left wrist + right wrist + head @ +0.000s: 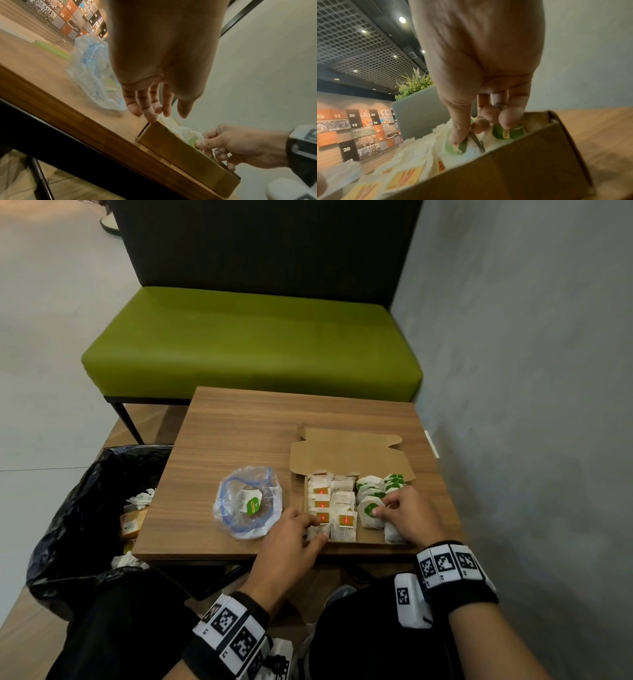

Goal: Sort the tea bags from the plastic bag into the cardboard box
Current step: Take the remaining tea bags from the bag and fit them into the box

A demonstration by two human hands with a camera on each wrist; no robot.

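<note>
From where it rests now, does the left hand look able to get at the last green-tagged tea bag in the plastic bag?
Probably yes. The left hand rests at the cardboard box's near-left corner, right beside the plastic bag. The bag's mouth looks open, the tea bag lies exposed, and nothing stands between them.

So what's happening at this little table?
A person is sorting tea bags into a cardboard box. The right hand pinches a green-tagged tea bag among the green ones, while the left hand rests at the box's near left corner by the red-tagged bags. One green-tagged bag is still in the plastic bag.
</note>
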